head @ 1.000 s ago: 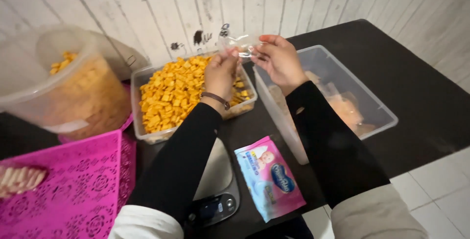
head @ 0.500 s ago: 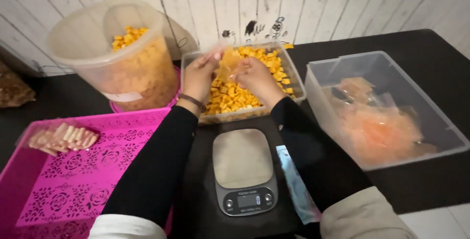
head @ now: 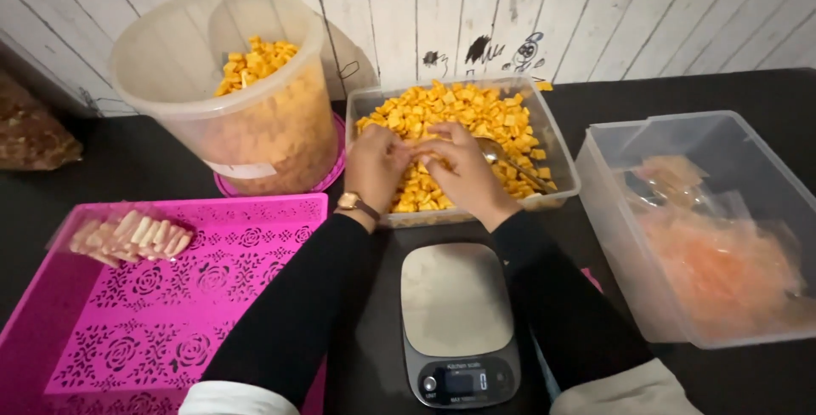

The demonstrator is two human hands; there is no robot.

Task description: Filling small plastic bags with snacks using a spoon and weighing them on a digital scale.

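Two hands, left hand and right hand, pinch something small over the crackers. Below them the scale is bare; filled bags lie right.

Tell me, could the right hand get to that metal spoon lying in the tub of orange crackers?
Probably yes. The right hand is already over the cracker tub, and the spoon lies just beside it on top of the crackers, with nothing covering its handle.

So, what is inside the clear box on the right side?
The clear box holds a heap of clear bags with orange contents. Its frosted walls blur them, and the heap covers the bottom.
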